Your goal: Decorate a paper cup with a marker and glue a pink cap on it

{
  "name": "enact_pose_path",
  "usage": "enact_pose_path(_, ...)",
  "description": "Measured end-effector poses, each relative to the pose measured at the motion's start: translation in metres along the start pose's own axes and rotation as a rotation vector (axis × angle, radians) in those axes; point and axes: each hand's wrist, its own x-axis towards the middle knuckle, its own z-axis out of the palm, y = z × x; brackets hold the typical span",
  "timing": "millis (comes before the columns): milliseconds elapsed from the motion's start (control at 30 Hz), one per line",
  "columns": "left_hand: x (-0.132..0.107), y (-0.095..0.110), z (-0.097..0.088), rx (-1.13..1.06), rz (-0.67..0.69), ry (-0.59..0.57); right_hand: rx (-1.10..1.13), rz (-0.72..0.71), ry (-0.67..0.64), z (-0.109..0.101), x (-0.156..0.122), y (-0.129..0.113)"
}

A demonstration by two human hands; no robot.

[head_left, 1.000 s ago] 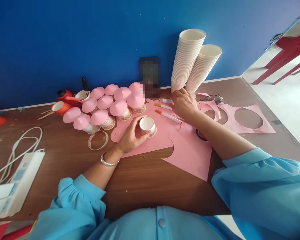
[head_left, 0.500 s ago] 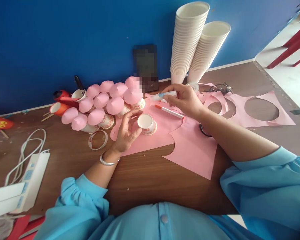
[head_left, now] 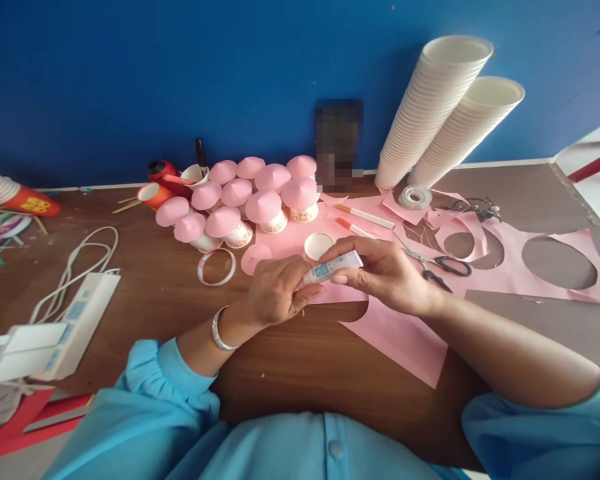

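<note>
A small white tube with a blue label [head_left: 330, 267], which looks like glue, lies between my two hands. My right hand [head_left: 387, 275] pinches its flat end. My left hand [head_left: 280, 288] is closed around its other end, whose tip is hidden by the fingers. Just behind the tube, a cut-down paper cup [head_left: 319, 245] stands on the pink paper [head_left: 290, 233], partly covered by my right fingers. To the left rear, several small cups carry pink paper cones [head_left: 263, 207]. A loose pink paper piece [head_left: 256, 259] lies beside my left hand.
Two tall stacks of white paper cups [head_left: 437, 107] lean by the blue wall. Scissors [head_left: 430, 263], markers [head_left: 365, 217] and a tape roll [head_left: 415, 197] lie right of centre. A cut paper ring [head_left: 217, 267] and a power strip [head_left: 83, 327] are on the left.
My left hand has left the cup's side and closed on the tube's end. My right hand has brought the tube down and nearer to me. The camera view has shifted left.
</note>
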Motion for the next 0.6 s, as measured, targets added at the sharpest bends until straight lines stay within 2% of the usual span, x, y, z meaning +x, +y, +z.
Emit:
enact_pose_path(100,-0.005,-0.006,0.000,-0.015,-0.064,-0.013,0.024,-0.008,0.121,-0.009,0.003,-0.001)
enact_pose_path(200,-0.011,-0.016,0.000,-0.064,-0.171,-0.013,0.161,-0.072,0.424,-0.031,0.010,-0.002)
enact_pose_path(300,-0.014,-0.028,0.008,-0.087,-0.319,-0.007,0.250,-0.105,0.537,-0.055,0.019,0.009)
enact_pose_path(367,-0.014,-0.037,0.015,-0.094,-0.392,-0.010,0.291,-0.037,0.559,-0.063,0.023,0.022)
enact_pose_path(467,-0.016,-0.048,0.026,-0.086,-0.458,-0.069,0.307,0.054,0.530,-0.063,0.026,0.040)
enact_pose_path(600,-0.020,-0.054,0.036,-0.079,-0.400,-0.157,0.339,0.091,0.480,-0.052,0.025,0.047)
